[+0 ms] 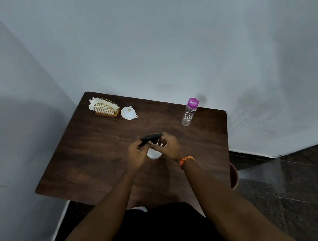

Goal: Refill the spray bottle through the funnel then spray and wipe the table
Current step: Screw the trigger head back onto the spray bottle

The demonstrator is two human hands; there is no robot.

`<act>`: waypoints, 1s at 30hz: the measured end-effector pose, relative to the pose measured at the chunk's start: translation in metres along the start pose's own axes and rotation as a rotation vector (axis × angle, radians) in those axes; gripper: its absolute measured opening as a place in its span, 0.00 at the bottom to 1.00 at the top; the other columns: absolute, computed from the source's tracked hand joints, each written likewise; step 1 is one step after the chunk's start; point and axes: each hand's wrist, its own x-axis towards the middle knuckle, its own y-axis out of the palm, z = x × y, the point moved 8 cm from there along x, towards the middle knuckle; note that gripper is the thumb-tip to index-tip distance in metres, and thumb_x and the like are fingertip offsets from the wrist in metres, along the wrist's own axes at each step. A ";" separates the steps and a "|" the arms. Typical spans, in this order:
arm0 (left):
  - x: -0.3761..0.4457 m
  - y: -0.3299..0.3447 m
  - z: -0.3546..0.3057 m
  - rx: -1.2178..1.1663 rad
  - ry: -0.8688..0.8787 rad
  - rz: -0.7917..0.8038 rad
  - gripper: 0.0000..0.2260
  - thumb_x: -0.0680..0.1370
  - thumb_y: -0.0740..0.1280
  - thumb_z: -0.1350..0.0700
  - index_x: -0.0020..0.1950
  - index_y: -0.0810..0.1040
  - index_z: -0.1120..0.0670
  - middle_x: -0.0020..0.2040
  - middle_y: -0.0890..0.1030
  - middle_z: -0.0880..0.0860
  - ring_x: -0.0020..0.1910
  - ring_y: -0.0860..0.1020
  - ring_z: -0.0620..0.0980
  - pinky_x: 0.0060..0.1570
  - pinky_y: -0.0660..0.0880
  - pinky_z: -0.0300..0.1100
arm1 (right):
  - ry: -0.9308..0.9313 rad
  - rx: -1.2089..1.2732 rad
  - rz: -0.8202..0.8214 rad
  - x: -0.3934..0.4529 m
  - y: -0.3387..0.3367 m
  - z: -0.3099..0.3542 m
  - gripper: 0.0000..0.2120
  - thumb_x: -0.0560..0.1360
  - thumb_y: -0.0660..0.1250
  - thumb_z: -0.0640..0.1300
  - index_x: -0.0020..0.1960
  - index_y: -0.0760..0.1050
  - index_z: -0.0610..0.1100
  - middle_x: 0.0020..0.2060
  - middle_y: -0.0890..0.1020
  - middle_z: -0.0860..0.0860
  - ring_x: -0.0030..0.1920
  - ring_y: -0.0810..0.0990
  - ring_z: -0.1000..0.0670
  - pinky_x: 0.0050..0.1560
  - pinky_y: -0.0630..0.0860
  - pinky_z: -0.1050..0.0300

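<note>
While napkins (95, 103) stand in a gold wire holder (106, 109) at the table's (80, 156) far left corner, a white funnel (128, 113) lies just beside it, spout up. Near the middle, the left hand (138, 154) curls its fingers round the black trigger head (151, 137) of the white spray bottle (154, 154), which stands on the table. The right hand (169, 147), an orange thread (186, 159) at its wrist, grips the bottle's neck. Well apart at the far right stands a clear bottle with a purple cap (189, 112).
</note>
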 end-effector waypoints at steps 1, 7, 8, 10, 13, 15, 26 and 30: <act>0.000 -0.001 0.001 -0.003 -0.014 -0.005 0.09 0.79 0.70 0.59 0.57 0.87 0.54 0.49 0.88 0.49 0.50 0.86 0.46 0.53 0.82 0.48 | 0.011 0.012 0.007 -0.001 0.002 -0.001 0.16 0.74 0.81 0.46 0.59 0.85 0.44 0.49 0.86 0.53 0.44 0.82 0.58 0.43 0.74 0.69; 0.001 -0.002 0.009 0.056 -0.049 0.018 0.09 0.79 0.71 0.62 0.58 0.87 0.55 0.49 0.88 0.49 0.49 0.86 0.43 0.52 0.82 0.43 | 0.047 -0.004 -0.053 -0.005 0.008 -0.013 0.13 0.76 0.78 0.46 0.59 0.86 0.44 0.50 0.87 0.52 0.45 0.83 0.54 0.45 0.75 0.67; 0.002 -0.002 0.011 0.064 -0.055 0.040 0.10 0.79 0.72 0.61 0.60 0.86 0.55 0.51 0.88 0.49 0.51 0.86 0.44 0.55 0.83 0.47 | 0.057 -0.023 -0.052 -0.005 0.009 -0.015 0.13 0.76 0.79 0.47 0.58 0.86 0.44 0.49 0.87 0.51 0.45 0.83 0.54 0.45 0.75 0.65; 0.004 0.000 0.015 0.063 -0.065 0.061 0.12 0.77 0.75 0.59 0.60 0.86 0.55 0.52 0.88 0.50 0.52 0.86 0.45 0.57 0.83 0.50 | 0.080 -0.032 -0.041 -0.005 0.013 -0.020 0.14 0.75 0.78 0.48 0.58 0.86 0.43 0.49 0.87 0.50 0.45 0.84 0.51 0.45 0.79 0.60; 0.003 0.001 0.007 0.015 -0.056 0.075 0.13 0.76 0.77 0.58 0.60 0.86 0.54 0.53 0.88 0.49 0.54 0.86 0.44 0.58 0.83 0.46 | 0.118 -0.020 -0.016 -0.003 0.017 -0.028 0.14 0.75 0.76 0.46 0.59 0.86 0.42 0.50 0.87 0.49 0.44 0.85 0.50 0.44 0.79 0.57; 0.004 0.002 0.002 -0.026 -0.032 0.081 0.14 0.76 0.79 0.55 0.61 0.86 0.53 0.55 0.88 0.48 0.56 0.85 0.43 0.57 0.81 0.41 | 0.171 -0.012 0.014 -0.001 0.018 -0.034 0.11 0.76 0.76 0.43 0.58 0.86 0.42 0.49 0.87 0.50 0.41 0.84 0.54 0.42 0.79 0.59; 0.010 0.008 -0.017 -0.098 0.016 0.125 0.06 0.78 0.76 0.60 0.52 0.87 0.49 0.45 0.88 0.39 0.48 0.86 0.39 0.48 0.80 0.32 | 0.181 -0.019 -0.066 -0.006 0.013 -0.026 0.06 0.75 0.79 0.45 0.40 0.83 0.48 0.34 0.85 0.54 0.36 0.83 0.55 0.36 0.74 0.63; 0.013 0.006 -0.020 -0.072 0.063 0.151 0.07 0.79 0.76 0.60 0.56 0.88 0.54 0.50 0.89 0.47 0.52 0.87 0.46 0.54 0.82 0.38 | 0.158 0.120 -0.086 -0.014 0.018 -0.016 0.06 0.75 0.78 0.47 0.52 0.87 0.50 0.44 0.89 0.53 0.45 0.87 0.52 0.46 0.83 0.53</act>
